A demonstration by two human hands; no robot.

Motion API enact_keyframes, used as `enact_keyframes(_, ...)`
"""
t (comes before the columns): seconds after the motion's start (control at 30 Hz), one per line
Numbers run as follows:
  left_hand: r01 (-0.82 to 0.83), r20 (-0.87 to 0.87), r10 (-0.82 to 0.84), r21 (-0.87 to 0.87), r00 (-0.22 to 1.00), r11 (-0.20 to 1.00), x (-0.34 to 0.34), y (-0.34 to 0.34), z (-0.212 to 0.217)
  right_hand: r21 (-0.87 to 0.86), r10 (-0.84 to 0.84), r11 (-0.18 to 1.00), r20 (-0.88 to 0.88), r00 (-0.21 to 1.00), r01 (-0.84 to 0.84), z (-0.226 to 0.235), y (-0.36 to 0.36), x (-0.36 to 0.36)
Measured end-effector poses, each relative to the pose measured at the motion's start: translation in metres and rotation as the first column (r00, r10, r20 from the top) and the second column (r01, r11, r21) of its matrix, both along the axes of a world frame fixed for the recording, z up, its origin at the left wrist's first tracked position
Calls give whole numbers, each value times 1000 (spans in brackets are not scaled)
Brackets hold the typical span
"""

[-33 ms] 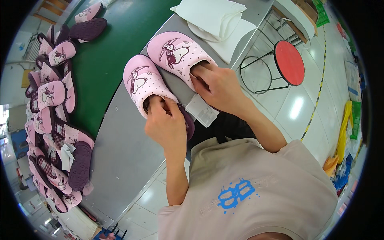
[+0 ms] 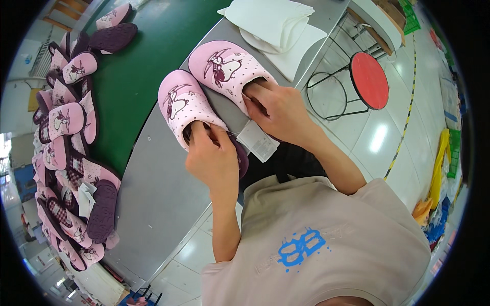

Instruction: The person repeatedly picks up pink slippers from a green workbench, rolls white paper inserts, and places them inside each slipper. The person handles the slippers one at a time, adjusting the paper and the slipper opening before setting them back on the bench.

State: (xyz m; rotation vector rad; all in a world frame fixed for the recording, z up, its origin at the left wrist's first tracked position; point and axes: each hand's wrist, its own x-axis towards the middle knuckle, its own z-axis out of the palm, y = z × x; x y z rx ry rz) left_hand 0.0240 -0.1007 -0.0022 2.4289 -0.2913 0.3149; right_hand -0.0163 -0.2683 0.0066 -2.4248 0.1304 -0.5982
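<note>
Two pink slippers with dotted uppers and a dark cartoon print lie side by side on a grey metal table. My left hand (image 2: 212, 160) has its fingers inside the left slipper (image 2: 185, 104), with the thumb at the opening's edge. In the same way, my right hand (image 2: 279, 113) reaches into the right slipper (image 2: 224, 69), gripping its upper by the opening. Both fingertips are hidden inside. A white paper tag (image 2: 258, 143) hangs on a thin string between my hands, beside the left slipper's dark purple heel (image 2: 241, 158).
A heap of similar pink slippers (image 2: 66, 122) runs along the left, on the green surface (image 2: 132, 66) and the grey table (image 2: 158, 178). White sheets (image 2: 275, 30) are stacked at the far edge. A red round stool (image 2: 370, 80) stands on the tiled floor to the right.
</note>
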Motion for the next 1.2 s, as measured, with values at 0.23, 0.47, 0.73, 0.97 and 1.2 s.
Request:
enact_keyframes(0.23, 16, -34, -17, -46, 999, 999, 1, 3, 3, 7, 39, 999, 21, 999, -39, -1, -3, -1)
enact_keyframes(0.47, 282, 185, -246, -204, 951, 937, -11, -3, 25, 63, 7, 998, 284, 959, -26, -9, 3, -29)
enact_keyframes(0.73, 547, 690, -345, -89, 636, 832, 119, -119, 187, -127, -109, 964, 613, 783, 233, 171, -106, 87)
enact_keyframes(0.97, 769, 414, -737, 123, 535, 627, 223, -165, 155, -245, -222, 884, 530, 818, 398, 112, -259, 145)
enact_keyframes(1.2, 359, 260, -537, 508, 803, 783, 265, 44, 83, -8, -160, 986, 275, 948, 169, 8, -166, 42)
